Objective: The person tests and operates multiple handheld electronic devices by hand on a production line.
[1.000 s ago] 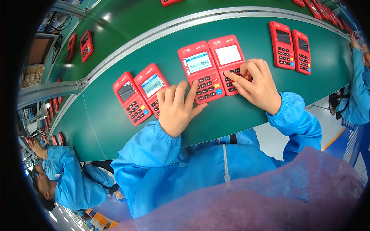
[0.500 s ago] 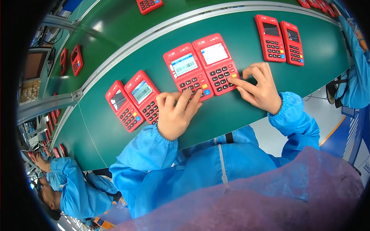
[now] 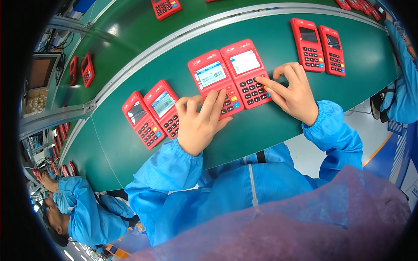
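Observation:
Two red card payment terminals lie side by side on the green bench in front of me, both with lit screens. On the left terminal point(image 3: 211, 74), the screen shows a barcode. My left hand point(image 3: 198, 126) rests over its keypad, fingers spread and fingertips on the upper keys, hiding part of them. The right terminal point(image 3: 244, 63) has a mostly white screen with a little text. My right hand point(image 3: 297, 96) reaches in from its right side, index finger extended onto a top-row key and the other fingers partly curled, holding nothing.
Another pair of terminals point(image 3: 160, 103) lies left of my left hand. A further pair with dark screens point(image 3: 309, 45) lies at the right. Beyond a metal rail point(image 3: 174, 41) runs a dark green strip carrying more red terminals point(image 3: 166, 8). A co-worker in blue point(image 3: 87, 213) sits at the left.
My left fingertips have moved up the left keypad. My right index finger has shifted from the right side of its keypad up to the top row. The view has shifted slightly.

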`<state>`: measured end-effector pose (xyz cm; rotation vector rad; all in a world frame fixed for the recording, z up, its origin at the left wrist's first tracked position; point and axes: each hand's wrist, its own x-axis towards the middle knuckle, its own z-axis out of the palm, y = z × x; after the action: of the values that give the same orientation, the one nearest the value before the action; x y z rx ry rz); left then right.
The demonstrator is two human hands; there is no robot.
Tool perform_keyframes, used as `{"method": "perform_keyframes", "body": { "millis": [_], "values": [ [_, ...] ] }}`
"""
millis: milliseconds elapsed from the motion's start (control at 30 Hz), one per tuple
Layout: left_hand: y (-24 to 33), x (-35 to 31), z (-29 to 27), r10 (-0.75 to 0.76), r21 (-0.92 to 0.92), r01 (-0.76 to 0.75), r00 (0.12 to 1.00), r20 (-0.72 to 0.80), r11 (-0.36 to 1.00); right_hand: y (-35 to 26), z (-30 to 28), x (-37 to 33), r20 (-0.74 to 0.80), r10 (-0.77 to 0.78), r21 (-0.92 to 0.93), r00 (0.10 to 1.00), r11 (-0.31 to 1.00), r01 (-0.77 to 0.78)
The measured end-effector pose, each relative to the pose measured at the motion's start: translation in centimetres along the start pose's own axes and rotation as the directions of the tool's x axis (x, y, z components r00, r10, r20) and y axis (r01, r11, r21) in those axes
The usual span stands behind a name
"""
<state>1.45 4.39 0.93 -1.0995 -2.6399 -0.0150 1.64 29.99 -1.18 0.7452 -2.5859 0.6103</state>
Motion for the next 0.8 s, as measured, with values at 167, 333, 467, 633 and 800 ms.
{"method": "perform_keyframes", "body": {
  "millis": [167, 333, 467, 633, 800],
  "values": [
    [-0.2, 0.0, 0.1, -0.015, -0.031, 0.015, 1.0, 0.0, 0.999, -0.1, -0.2, 0.3, 0.011, -0.023, -0.077, 1.0, 0.997, 0.023],
    [0.3, -1.8, -0.6, -0.068, -0.002, 0.069, 0.989, -0.131, 0.998, -1.1, -0.3, -0.1, -0.032, -0.037, 0.09, 0.999, 0.995, 0.04],
    [0.3, -3.1, -0.1, -0.064, 0.042, 0.073, 0.982, -0.177, 0.996, -1.4, 0.1, -0.4, 0.032, -0.096, 0.086, 0.995, 0.992, 0.093],
    [0.1, -3.3, 0.1, -0.032, 0.003, 0.033, 0.983, -0.181, 0.999, -1.8, 0.5, -0.3, 0.044, -0.118, 0.065, 0.992, 0.991, 0.115],
    [0.1, -3.3, 0.0, -0.01, 0.007, 0.011, 0.983, -0.185, 1.0, -2.1, 0.3, -0.1, 0.054, -0.099, 0.078, 0.994, 0.992, 0.094]
  ]
}}
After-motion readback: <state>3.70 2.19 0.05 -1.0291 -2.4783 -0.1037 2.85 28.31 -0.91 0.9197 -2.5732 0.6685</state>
